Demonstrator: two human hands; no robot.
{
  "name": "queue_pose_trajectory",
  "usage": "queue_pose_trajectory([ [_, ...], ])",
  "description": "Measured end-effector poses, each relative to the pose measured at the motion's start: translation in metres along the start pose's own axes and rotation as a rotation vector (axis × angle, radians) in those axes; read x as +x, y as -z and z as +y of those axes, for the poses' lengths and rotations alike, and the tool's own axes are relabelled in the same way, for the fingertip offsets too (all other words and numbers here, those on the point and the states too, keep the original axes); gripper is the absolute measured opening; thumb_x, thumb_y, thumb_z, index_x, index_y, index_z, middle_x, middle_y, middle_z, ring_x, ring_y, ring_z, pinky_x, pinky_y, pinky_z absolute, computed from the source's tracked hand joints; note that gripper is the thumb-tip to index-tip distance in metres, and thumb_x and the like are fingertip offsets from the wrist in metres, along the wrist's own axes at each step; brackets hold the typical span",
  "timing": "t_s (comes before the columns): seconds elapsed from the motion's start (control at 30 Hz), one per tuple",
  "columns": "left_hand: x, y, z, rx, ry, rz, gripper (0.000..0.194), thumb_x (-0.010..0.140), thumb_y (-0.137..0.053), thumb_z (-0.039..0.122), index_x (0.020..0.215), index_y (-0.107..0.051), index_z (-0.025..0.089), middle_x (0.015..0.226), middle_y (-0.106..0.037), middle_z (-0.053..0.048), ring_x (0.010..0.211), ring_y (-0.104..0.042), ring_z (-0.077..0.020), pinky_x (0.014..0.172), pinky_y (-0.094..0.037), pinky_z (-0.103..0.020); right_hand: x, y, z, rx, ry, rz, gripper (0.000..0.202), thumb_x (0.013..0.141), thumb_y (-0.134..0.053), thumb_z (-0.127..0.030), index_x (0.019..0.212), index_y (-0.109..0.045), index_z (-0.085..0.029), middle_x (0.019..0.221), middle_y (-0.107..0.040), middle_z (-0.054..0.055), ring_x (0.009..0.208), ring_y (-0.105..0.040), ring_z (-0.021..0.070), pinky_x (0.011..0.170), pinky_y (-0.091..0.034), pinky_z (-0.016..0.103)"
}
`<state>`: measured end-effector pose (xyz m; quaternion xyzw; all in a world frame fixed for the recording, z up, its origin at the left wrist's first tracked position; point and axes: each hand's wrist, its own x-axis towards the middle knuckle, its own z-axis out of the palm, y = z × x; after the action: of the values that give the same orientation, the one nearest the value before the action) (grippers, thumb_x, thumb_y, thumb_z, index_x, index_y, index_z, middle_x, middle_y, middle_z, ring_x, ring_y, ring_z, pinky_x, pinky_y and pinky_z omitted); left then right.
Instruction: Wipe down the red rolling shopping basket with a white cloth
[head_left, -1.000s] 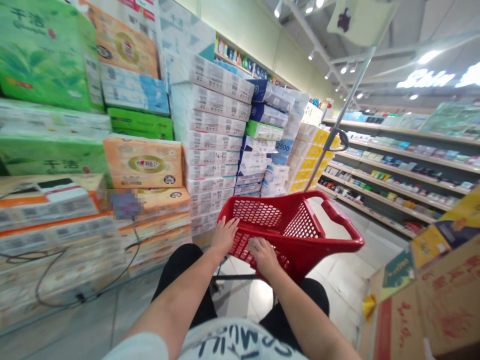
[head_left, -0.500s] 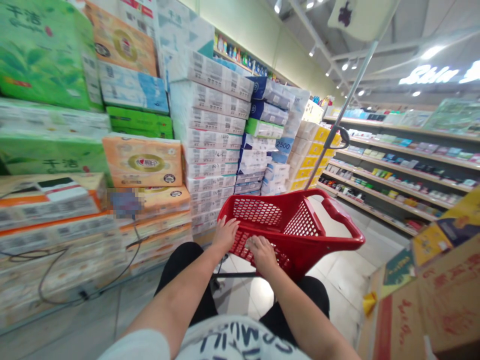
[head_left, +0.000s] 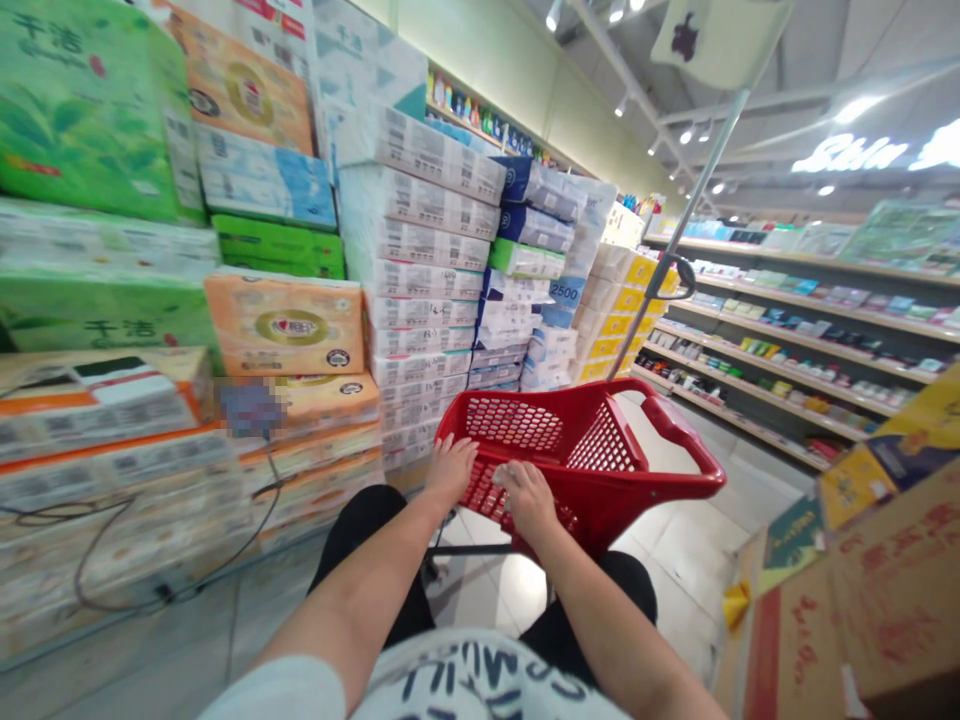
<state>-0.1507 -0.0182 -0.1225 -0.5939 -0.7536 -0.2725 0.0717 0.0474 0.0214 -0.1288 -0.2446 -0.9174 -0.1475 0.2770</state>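
Note:
In front of my knees stands a red plastic shopping cart (head_left: pixel 622 500) with mesh-like holes in its walls. My left hand (head_left: pixel 451 470) is closed over the rim at the cart's left end, its fingers bent across the edge. A white crumpled wipe (head_left: pixel 501 476) shows under the fingers of my right hand (head_left: pixel 529 498), which presses it on the cart's near side, just below the rim. Much of the wipe is hidden by the hand, so I cannot tell whether it is paper or cloth.
Stacks of packaged tissue (head_left: pixel 285 325) rise on the left, with a loose cable (head_left: pixel 274 470) hanging before them. A pole (head_left: pixel 686 220) with a sign stands behind the cart. Cardboard boxes (head_left: pixel 892 590) lie at right, and stocked shelves (head_left: pixel 787 330) beyond.
My right hand has shifted slightly along the cart's near side, and more of the white wipe shows by its fingers. My left hand stays on the rim.

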Motion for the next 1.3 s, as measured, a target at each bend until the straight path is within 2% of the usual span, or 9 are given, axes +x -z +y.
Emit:
queue_pose_trajectory([
  [0.2, -0.001, 0.0, -0.001, 0.012, -0.01, -0.014, 0.041, 0.098, -0.031, 0.03, 0.125, -0.061, 0.025, 0.135, -0.057, -0.001, 0.132, -0.039, -0.0308, 0.114, -0.025, -0.054, -0.012, -0.01, 0.0, 0.017, 0.066, -0.082, 0.022, 0.088, -0.057, -0.019, 0.106, -0.068, -0.022, 0.107, -0.062, 0.008, 0.1, -0.049, 0.0216, 0.083, -0.044, 0.031],
  [0.33, 0.0, 0.0, -0.001, 0.01, -0.015, -0.004, 0.041, 0.098, -0.031, 0.03, 0.124, -0.062, 0.026, 0.134, -0.058, -0.002, 0.132, -0.04, -0.03, 0.113, -0.026, -0.054, -0.001, -0.002, -0.001, 0.023, 0.012, 0.003, 0.029, 0.089, -0.054, -0.019, 0.116, -0.064, -0.023, 0.116, -0.059, 0.008, 0.102, -0.049, 0.0214, 0.089, -0.042, 0.034],
  [0.4, 0.0, 0.001, 0.0, 0.009, -0.017, -0.014, 0.041, 0.098, -0.031, 0.03, 0.125, -0.061, 0.027, 0.135, -0.057, -0.003, 0.133, -0.039, -0.0292, 0.114, -0.025, -0.054, 0.002, 0.001, 0.0, 0.015, 0.0, 0.024, 0.03, 0.09, -0.053, -0.018, 0.117, -0.064, -0.023, 0.114, -0.06, 0.008, 0.1, -0.049, 0.0211, 0.09, -0.042, 0.034],
  [0.57, 0.0, 0.002, 0.0, 0.005, -0.004, -0.041, 0.041, 0.098, -0.03, 0.03, 0.125, -0.06, 0.026, 0.136, -0.056, -0.002, 0.134, -0.037, -0.0291, 0.114, -0.023, -0.054, -0.014, -0.012, 0.0, 0.017, 0.036, -0.066, 0.022, 0.087, -0.058, -0.019, 0.105, -0.069, -0.023, 0.108, -0.062, 0.008, 0.099, -0.05, 0.0214, 0.081, -0.045, 0.032],
  [0.77, -0.001, 0.003, 0.001, 0.003, 0.001, -0.027, 0.042, 0.098, -0.029, 0.031, 0.125, -0.061, 0.025, 0.136, -0.056, -0.002, 0.133, -0.038, -0.0297, 0.114, -0.023, -0.053, -0.004, -0.009, 0.002, 0.055, -0.017, 0.047, 0.027, 0.089, -0.054, -0.018, 0.113, -0.066, -0.021, 0.112, -0.061, 0.008, 0.099, -0.05, 0.0207, 0.088, -0.043, 0.033],
  [0.97, -0.002, 0.007, 0.002, 0.002, -0.002, -0.049, 0.042, 0.099, -0.029, 0.031, 0.126, -0.06, 0.025, 0.136, -0.056, -0.002, 0.134, -0.037, -0.0292, 0.114, -0.023, -0.053, -0.015, -0.008, 0.002, 0.028, 0.025, -0.061, 0.023, 0.09, -0.053, -0.02, 0.107, -0.069, -0.023, 0.105, -0.063, 0.008, 0.095, -0.05, 0.0207, 0.078, -0.045, 0.032],
  [1.17, -0.003, 0.009, 0.004, 0.008, 0.009, -0.061, 0.042, 0.1, -0.028, 0.032, 0.127, -0.059, 0.024, 0.136, -0.056, -0.003, 0.135, -0.036, -0.0282, 0.115, -0.023, -0.052, -0.011, 0.0, 0.004, 0.04, -0.02, 0.008, 0.029, 0.089, -0.052, -0.017, 0.115, -0.066, -0.021, 0.111, -0.062, 0.009, 0.1, -0.05, 0.0216, 0.09, -0.043, 0.035],
  [1.3, -0.005, 0.013, 0.007, 0.015, 0.015, -0.082, 0.043, 0.1, -0.027, 0.032, 0.128, -0.059, 0.024, 0.137, -0.055, -0.002, 0.134, -0.037, -0.0279, 0.115, -0.024, -0.052, -0.019, 0.001, 0.003, 0.03, -0.011, -0.102, 0.028, 0.088, -0.053, -0.015, 0.112, -0.067, -0.024, 0.108, -0.064, 0.008, 0.096, -0.052, 0.0213, 0.081, -0.046, 0.032],
])
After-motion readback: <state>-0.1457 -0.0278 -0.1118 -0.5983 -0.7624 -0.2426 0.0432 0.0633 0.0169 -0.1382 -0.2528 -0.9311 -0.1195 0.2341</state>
